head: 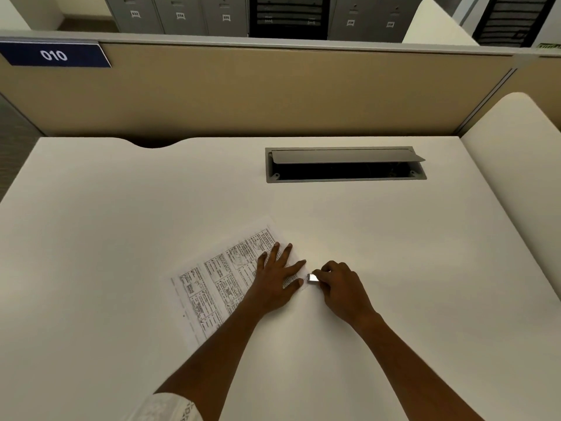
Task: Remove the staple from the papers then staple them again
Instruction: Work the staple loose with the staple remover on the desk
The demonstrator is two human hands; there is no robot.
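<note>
While the left hand (274, 279) lies flat on the papers (218, 281) with fingers (283, 253) spread, pinning their near-right corner, the right hand (341, 287) is curled, fingertips pinching a small silvery tool (312, 278) at that corner's edge. Papers are printed with boxed text and lie angled on the white desk (121, 238). Staple itself too small to make out.

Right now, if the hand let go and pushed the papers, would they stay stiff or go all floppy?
Probably floppy: the papers look like thin printed sheets lying flat on the desk. They would likely slide easily, since the left hand is pressed flat on them while the right hand works a small metal tool at their corner. They seem light.
</note>
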